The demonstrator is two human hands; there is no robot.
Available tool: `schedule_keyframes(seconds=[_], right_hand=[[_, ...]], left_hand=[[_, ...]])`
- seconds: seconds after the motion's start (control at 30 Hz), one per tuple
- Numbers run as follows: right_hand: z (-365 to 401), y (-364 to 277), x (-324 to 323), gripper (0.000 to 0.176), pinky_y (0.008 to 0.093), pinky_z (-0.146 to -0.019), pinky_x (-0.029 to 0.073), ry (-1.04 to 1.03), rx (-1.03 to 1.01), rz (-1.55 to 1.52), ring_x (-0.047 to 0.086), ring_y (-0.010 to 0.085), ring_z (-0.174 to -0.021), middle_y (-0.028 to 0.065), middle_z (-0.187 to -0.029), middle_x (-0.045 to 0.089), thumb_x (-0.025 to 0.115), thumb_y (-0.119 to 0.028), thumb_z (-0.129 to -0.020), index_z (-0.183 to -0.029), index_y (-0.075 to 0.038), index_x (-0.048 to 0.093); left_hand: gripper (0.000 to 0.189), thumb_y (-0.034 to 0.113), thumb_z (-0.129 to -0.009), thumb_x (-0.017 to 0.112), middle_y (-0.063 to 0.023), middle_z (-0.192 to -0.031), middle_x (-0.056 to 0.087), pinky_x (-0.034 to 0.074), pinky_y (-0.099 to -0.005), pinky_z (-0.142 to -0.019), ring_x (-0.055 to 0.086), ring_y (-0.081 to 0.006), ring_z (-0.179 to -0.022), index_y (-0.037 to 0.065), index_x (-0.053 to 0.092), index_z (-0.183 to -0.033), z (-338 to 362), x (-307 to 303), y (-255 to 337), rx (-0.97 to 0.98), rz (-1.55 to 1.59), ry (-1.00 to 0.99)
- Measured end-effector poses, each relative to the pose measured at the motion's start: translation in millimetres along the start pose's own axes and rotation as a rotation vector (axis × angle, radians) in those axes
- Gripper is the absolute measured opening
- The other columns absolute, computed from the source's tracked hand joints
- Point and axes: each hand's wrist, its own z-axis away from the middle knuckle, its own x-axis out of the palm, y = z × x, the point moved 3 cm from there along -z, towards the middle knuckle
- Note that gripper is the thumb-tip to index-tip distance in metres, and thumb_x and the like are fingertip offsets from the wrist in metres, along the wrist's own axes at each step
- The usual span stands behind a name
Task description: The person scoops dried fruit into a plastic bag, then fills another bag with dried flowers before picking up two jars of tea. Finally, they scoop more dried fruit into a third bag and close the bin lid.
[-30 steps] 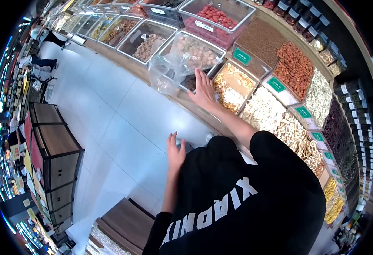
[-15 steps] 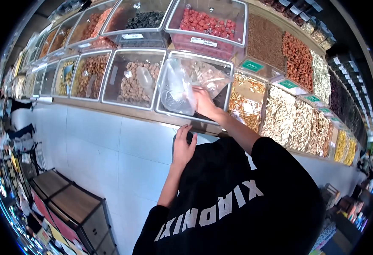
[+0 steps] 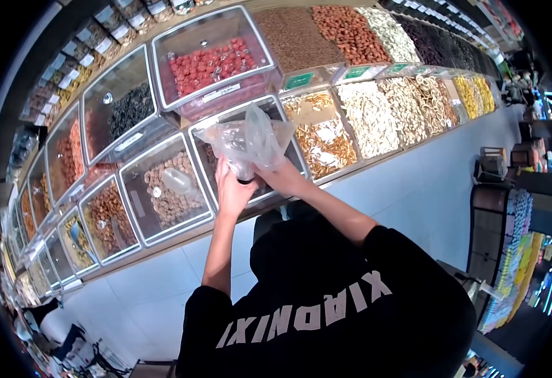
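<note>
A clear plastic bag (image 3: 264, 135) is bunched up over a lidded clear bin (image 3: 298, 160) in the front row. My right hand (image 3: 283, 178) grips the lower part of the bag, fingers partly hidden by the plastic. Beside it, my left hand (image 3: 233, 190) is closed on the bag's left side, thumb toward the right hand. The bag and hands cover most of the bin, so its contents barely show. Left of it stands a bin of light-brown dried pieces (image 3: 167, 196) with a clear scoop (image 3: 178, 181) inside.
Behind are a lidded bin of red wrapped pieces (image 3: 213, 66) and one of dark pieces (image 3: 131, 110). Open compartments of dried goods (image 3: 367, 120) run off to the right. Jars (image 3: 93, 44) line the back shelf. Pale floor tiles (image 3: 376, 189) lie in front of the counter.
My left hand has risen from near my body to the bag and closed on it. My right hand still holds the bag. The view has turned to the right.
</note>
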Motion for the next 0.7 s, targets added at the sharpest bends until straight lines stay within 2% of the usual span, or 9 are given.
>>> schedule_keyframes(seconds=[0.03, 0.1, 0.13, 0.27, 0.37, 0.43, 0.5, 0.67, 0.7], right_hand=[[5, 1, 0, 0.037, 0.039, -0.084, 0.05, 0.046, -0.046, -0.005, 0.066, 0.0312, -0.093, 0.022, -0.101, 0.067, 0.06, -0.027, -0.097, -0.117, 0.003, 0.06], [13, 5, -3, 0.036, 0.0391, -0.082, 0.05, 0.13, -0.137, -0.016, 0.066, 0.0313, -0.091, 0.0225, -0.1, 0.068, 0.059, -0.028, -0.098, -0.116, 0.004, 0.06], [12, 11, -6, 0.036, 0.0404, -0.072, 0.052, 0.185, -0.244, 0.022, 0.068, 0.0314, -0.08, 0.0209, -0.085, 0.069, 0.059, -0.03, -0.097, -0.105, 0.004, 0.064], [2, 44, -35, 0.041, 0.0442, -0.06, 0.05, 0.249, -0.026, 0.112, 0.067, 0.0388, -0.067, 0.0219, -0.065, 0.064, 0.063, -0.035, -0.091, -0.08, 0.003, 0.069], [-17, 64, -44, 0.037, 0.0495, -0.07, 0.053, 0.236, 0.014, 0.352, 0.068, 0.0419, -0.078, 0.0278, -0.076, 0.066, 0.068, -0.031, -0.086, -0.084, 0.006, 0.069], [-23, 73, -45, 0.038, 0.0517, -0.074, 0.053, 0.157, 0.067, 0.429, 0.068, 0.0443, -0.081, 0.0298, -0.079, 0.066, 0.069, -0.032, -0.087, -0.086, 0.007, 0.07], [-30, 88, -40, 0.041, 0.0514, -0.073, 0.053, 0.137, 0.091, 0.515, 0.068, 0.0448, -0.08, 0.0296, -0.078, 0.066, 0.068, -0.034, -0.088, -0.085, 0.007, 0.07], [-32, 89, -48, 0.047, 0.0524, -0.075, 0.054, 0.103, 0.086, 0.559, 0.067, 0.047, -0.083, 0.0332, -0.083, 0.066, 0.07, -0.034, -0.088, -0.099, 0.011, 0.062], [-31, 86, -53, 0.05, 0.0526, -0.076, 0.054, 0.071, 0.106, 0.573, 0.067, 0.0473, -0.084, 0.0337, -0.086, 0.066, 0.071, -0.034, -0.088, -0.105, 0.012, 0.059]], left_hand=[[0.049, 0.024, -0.074, 0.079, -0.0223, -0.128, 0.06, 0.035, -0.0479, -0.111, 0.048, -0.041, -0.13, 0.003, 0.067, -0.116, -5, 9, -12, -0.046, 0.178, -0.083], [0.032, 0.019, -0.081, 0.074, -0.0214, -0.114, 0.067, 0.037, -0.0473, -0.109, 0.056, -0.0407, -0.119, 0.003, 0.071, -0.108, -1, 20, -19, 0.098, -0.003, -0.091], [0.027, 0.018, -0.082, 0.073, -0.0211, -0.11, 0.068, 0.039, -0.0466, -0.106, 0.058, -0.0406, -0.115, 0.003, 0.072, -0.104, 0, 24, -19, 0.081, 0.035, -0.059], [0.018, 0.018, -0.087, 0.071, -0.0203, -0.098, 0.071, 0.047, -0.0441, -0.092, 0.064, -0.0388, -0.098, 0.002, 0.074, -0.094, 15, 32, -5, -0.042, 0.147, 0.014], [0.027, 0.026, -0.087, 0.072, -0.022, -0.084, 0.07, 0.051, -0.0426, -0.074, 0.068, -0.0379, -0.079, -0.001, 0.073, -0.087, 22, 35, 3, -0.18, 0.132, 0.086], [0.039, 0.036, -0.087, 0.072, -0.0237, -0.07, 0.066, 0.05, -0.0448, -0.068, 0.067, -0.0395, -0.07, -0.003, 0.071, -0.081, 25, 38, 7, -0.557, 0.028, 0.051], [0.049, 0.045, -0.086, 0.071, -0.0244, -0.062, 0.063, 0.05, -0.0462, -0.065, 0.067, -0.0405, -0.065, -0.003, 0.07, -0.076, 31, 57, -18, -0.543, 0.084, 0.22], [0.046, 0.037, -0.084, 0.067, -0.0319, -0.076, 0.065, 0.05, -0.0505, -0.076, 0.067, -0.0468, -0.08, -0.008, 0.07, -0.078, 28, 58, -4, -0.688, -0.064, 0.433], [0.043, 0.035, -0.082, 0.07, -0.0301, -0.071, 0.064, 0.05, -0.0514, -0.075, 0.066, -0.0465, -0.078, -0.008, 0.069, -0.079, 26, 56, -8, -0.692, -0.042, 0.451]])
